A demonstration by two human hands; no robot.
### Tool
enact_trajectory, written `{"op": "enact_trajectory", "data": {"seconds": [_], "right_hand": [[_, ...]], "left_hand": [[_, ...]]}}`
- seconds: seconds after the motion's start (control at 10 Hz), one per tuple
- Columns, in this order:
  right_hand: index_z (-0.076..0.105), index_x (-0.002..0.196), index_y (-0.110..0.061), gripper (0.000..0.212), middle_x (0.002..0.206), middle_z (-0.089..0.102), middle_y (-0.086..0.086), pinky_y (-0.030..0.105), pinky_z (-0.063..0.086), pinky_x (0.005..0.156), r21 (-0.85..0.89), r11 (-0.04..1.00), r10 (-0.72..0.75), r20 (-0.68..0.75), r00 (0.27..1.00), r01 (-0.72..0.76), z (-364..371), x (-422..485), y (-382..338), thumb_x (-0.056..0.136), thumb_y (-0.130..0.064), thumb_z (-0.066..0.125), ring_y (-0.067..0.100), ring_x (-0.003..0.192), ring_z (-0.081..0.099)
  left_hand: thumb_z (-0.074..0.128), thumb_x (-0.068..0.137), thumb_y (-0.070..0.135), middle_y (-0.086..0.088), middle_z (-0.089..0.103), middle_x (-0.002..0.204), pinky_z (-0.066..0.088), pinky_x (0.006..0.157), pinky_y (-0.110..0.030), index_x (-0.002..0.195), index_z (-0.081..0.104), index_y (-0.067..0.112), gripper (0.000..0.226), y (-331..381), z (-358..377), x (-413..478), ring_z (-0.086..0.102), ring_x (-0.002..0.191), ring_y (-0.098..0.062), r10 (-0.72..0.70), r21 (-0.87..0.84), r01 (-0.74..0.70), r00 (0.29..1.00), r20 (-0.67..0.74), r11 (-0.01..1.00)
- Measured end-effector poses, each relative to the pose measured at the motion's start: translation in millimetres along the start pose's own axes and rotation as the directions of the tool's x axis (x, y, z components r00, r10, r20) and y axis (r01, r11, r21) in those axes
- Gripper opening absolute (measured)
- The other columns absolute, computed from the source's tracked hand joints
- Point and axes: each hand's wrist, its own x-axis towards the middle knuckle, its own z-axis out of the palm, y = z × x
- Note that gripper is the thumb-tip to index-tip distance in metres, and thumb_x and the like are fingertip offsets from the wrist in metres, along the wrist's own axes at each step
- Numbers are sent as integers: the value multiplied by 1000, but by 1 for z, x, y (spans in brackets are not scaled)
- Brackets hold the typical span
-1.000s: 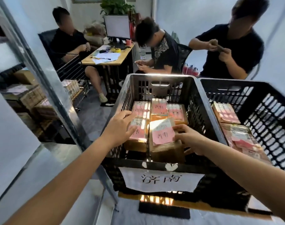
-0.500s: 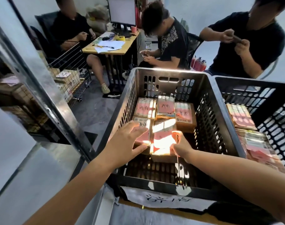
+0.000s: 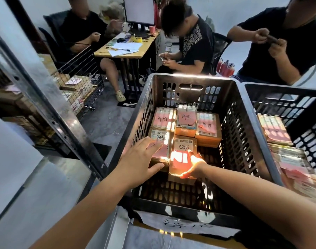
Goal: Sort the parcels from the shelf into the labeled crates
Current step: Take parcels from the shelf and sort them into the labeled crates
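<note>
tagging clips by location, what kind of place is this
Probably a small courier or parcel-sorting office. Black plastic crates hold taped parcels with handwritten pink notes, the left one bears a paper label, and a wire cart of more boxes stands near a desk with a monitor.

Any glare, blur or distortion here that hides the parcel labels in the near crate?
Head view: a light patch washes out the pink label on the front parcel and the right hand holding it; the left hand covers part of the label on the neighbouring parcel; the crate rim bows from wide-angle distortion; its front paper sign is blurred.
</note>
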Motion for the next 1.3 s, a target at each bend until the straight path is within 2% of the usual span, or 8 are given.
{"op": "enact_trajectory", "data": {"seconds": [0.1, 0.2, 0.3, 0.5, 0.7, 0.9, 1.1, 1.3], "right_hand": [[7, 149, -4, 113, 155, 5, 25, 47, 24, 114, -176, 984, -12, -19, 1000, 8, 0, 20, -4, 71, -52, 74, 43, 142, 13], [10, 150, -12, 110, 156, 10, 17, 47, 27, 114, -382, 924, -50, -53, 997, 26, -11, 8, -15, 71, -62, 67, 38, 142, 18], [13, 149, -13, 106, 152, 23, 18, 50, 26, 113, -489, 862, -214, -107, 971, 136, -26, -15, -22, 71, -61, 66, 40, 139, 21], [4, 150, -27, 101, 155, 12, 16, 51, 25, 113, -461, 772, -543, -122, 830, 437, -39, -76, -19, 76, -53, 68, 40, 139, 20], [18, 148, -26, 84, 148, 32, 14, 48, 38, 107, -369, 643, -756, -166, 633, 672, -42, -135, -7, 82, -39, 68, 32, 132, 38], [24, 147, -26, 74, 143, 37, 11, 39, 42, 99, -400, 430, -897, -87, 434, 809, -26, -204, 10, 86, -39, 63, 28, 116, 50], [24, 146, -25, 70, 148, 33, 7, 41, 33, 109, -416, 159, -968, 114, 225, 895, 28, -249, 17, 88, -40, 60, 27, 135, 31], [25, 147, -23, 64, 148, 32, 7, 34, 26, 110, -317, -84, -943, 331, 27, 945, 114, -306, 5, 92, -31, 56, 28, 136, 29]], "left_hand": [[44, 92, 48, 10, 22, 150, 6, 116, -40, 146, 18, 34, 61, 2, -2, -1, 14, 141, -7, -3, 6, 3, 1000, 0, 1000], [46, 92, 46, 9, 26, 148, 13, 115, -38, 145, 23, 32, 59, 1, -2, -1, 20, 139, -8, 0, -17, 0, 1000, -7, 1000], [48, 92, 45, 4, 30, 147, 21, 115, -33, 144, 29, 25, 59, -1, -1, 1, 25, 136, -11, -1, -39, 1, 1000, -13, 999], [44, 92, 47, -2, 34, 145, 23, 115, -32, 144, 30, 19, 61, 12, -6, -12, 27, 136, -15, -76, 48, 80, 993, -85, 996], [44, 92, 49, -5, 38, 143, 29, 109, -32, 142, 36, 17, 59, 44, -14, -50, 34, 132, -18, -227, -4, 232, 952, -205, 973], [45, 94, 43, -5, 37, 144, 30, 106, -29, 143, 35, 16, 57, 85, -6, -129, 35, 131, -19, -429, -72, 428, 852, -299, 901], [54, 90, 36, -3, 45, 137, 34, 105, -30, 136, 45, 13, 52, 107, 26, -249, 43, 126, -21, -691, -298, 624, 638, -340, 722], [46, 92, 47, -7, 39, 144, 29, 105, -25, 140, 39, 14, 59, 140, 38, -360, 38, 130, -22, -810, -208, 809, 456, -369, 550]]}}
